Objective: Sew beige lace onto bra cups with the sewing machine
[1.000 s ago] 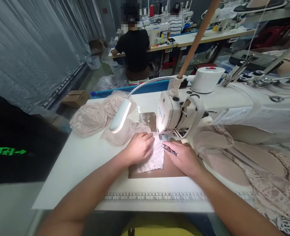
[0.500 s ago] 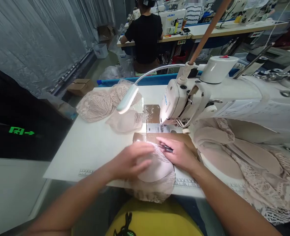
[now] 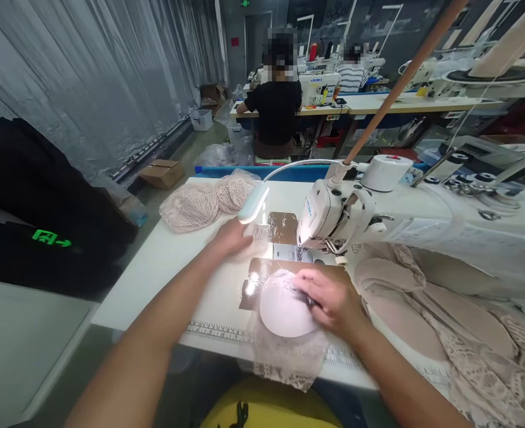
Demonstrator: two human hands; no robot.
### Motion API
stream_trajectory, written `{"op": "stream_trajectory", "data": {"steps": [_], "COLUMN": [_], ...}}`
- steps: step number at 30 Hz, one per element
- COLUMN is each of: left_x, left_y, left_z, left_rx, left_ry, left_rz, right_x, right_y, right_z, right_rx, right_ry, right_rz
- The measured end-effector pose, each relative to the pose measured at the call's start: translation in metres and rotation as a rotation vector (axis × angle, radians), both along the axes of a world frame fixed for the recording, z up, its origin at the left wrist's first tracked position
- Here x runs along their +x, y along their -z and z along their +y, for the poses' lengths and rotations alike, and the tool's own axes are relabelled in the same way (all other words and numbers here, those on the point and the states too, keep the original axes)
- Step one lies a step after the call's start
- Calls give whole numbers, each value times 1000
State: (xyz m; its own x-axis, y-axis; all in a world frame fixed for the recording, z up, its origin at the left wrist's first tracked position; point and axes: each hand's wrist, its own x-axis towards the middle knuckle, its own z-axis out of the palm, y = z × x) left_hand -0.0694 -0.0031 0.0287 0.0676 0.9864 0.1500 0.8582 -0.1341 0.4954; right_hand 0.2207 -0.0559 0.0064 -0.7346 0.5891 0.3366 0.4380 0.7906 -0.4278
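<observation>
In the head view, we hold a small dark tool (image 3: 309, 301) in our curled right hand (image 3: 336, 300), fingertips at the lace-trimmed bra cup (image 3: 284, 310) lying on the table (image 3: 227, 297) by the sewing machine (image 3: 313, 217). Our left hand (image 3: 234, 236) is at the sheer lace piece (image 3: 261, 235) near the lamp (image 3: 254, 203); we cannot tell whether it grips anything.

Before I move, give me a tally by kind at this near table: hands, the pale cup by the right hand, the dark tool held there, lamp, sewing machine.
Hands: 2, the left hand and the right hand
Pale cup: 1
Dark tool, partly hidden: 1
Lamp: 1
Sewing machine: 1
Total: 6
</observation>
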Motion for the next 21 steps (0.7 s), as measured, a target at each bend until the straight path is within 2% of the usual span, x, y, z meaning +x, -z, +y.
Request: {"op": "stream_trajectory", "data": {"steps": [2,4,6,10,12,14,17,21], "left_x": [-1,-2,-1,5,11,19,33,44], "left_y": [3,5,7,9,10,10,10,6], "left_z": [-1,-7,-16,-36,-43,-47,-51,-56], "left_rx": [-119,-236,-312,-377,-405,-432,-475,-506], "left_ry": [-22,-24,-11,3,13,30,68,119], "left_rz": [-115,-263,-428,-740,-853,-934,-1071,-1161], "right_x": [-3,-5,-3,12,16,12,-10,-44], "right_y": [-3,-9,-19,-38,-44,-45,-39,-28], "right_z": [-5,-8,-6,3,7,9,10,13], "right_rx": [7,-51,-131,-229,-313,-441,-638,-741], "right_ry": [-155,-228,-221,-98,-55,18,183,204], "right_rz": [-83,-171,-241,-344,-294,-152,95,223]}}
